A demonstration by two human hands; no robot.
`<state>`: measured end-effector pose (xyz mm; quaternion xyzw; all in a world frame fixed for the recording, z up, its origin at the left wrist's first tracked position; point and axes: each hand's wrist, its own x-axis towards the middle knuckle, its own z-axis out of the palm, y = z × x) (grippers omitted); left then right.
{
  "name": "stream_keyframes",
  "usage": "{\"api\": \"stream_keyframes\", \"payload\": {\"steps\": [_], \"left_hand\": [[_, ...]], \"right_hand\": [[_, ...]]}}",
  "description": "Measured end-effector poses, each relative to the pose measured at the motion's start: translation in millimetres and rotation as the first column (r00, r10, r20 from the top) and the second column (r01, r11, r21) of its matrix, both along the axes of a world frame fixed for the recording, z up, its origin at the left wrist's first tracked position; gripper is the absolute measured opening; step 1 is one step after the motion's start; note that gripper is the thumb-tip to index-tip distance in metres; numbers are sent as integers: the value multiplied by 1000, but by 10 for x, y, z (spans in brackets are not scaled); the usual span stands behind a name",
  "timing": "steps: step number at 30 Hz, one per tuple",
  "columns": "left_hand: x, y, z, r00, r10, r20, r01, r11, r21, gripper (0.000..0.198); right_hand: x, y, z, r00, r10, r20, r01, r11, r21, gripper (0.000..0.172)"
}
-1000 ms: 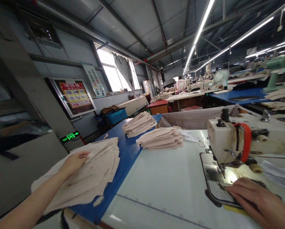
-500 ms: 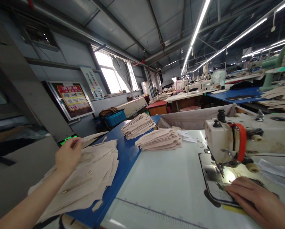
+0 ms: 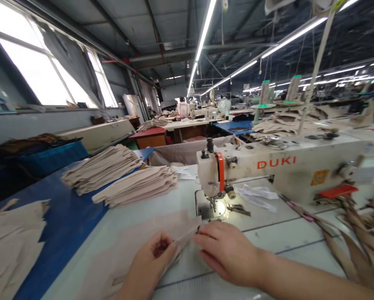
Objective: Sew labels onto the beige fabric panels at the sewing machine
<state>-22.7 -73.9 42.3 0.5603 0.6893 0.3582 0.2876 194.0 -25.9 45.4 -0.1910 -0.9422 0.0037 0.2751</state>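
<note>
A beige fabric piece [image 3: 143, 237], partly smeared by motion, lies on the pale sewing table in front of the sewing machine [image 3: 249, 160]. My left hand [image 3: 155, 258] pinches its near edge between thumb and fingers. Close beside it, my right hand [image 3: 226, 250] has its fingers bent together at the fabric's right corner, just below the lit needle plate [image 3: 205, 206]. The right fingertips are partly hidden, but they appear to grip that corner. The machine's needle area is just beyond the cloth.
Two stacks of beige pieces [image 3: 104, 166] [image 3: 139, 183] stand at the back left. More fabric pieces [image 3: 14, 246] lie on the blue board [image 3: 64, 221]. White strips [image 3: 257, 193], scissors [image 3: 299, 210] and brown straps [image 3: 346, 246] lie right of the needle.
The view has turned right. My left hand has come from the left pile to the table before the machine with a fabric piece. My right hand has joined it at the fabric's edge.
</note>
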Motion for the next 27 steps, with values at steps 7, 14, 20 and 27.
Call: {"api": "stream_keyframes", "payload": {"steps": [7,14,20,27], "left_hand": [[36,162,-52,972,-58,227,63,998,-15,37],[2,101,-110,961,-86,264,99,995,-35,37],[26,102,-102,970,-102,219,109,994,-24,33],[37,100,-55,974,-112,197,121,992,-35,33]], "right_hand": [[-414,4,-136,985,-145,90,147,989,-18,12],[-324,166,-162,1000,-15,-20,8,952,-307,9],[-293,252,-199,998,-28,-61,5,937,-348,9],[-340,150,-103,994,-51,97,65,988,-143,15]]}}
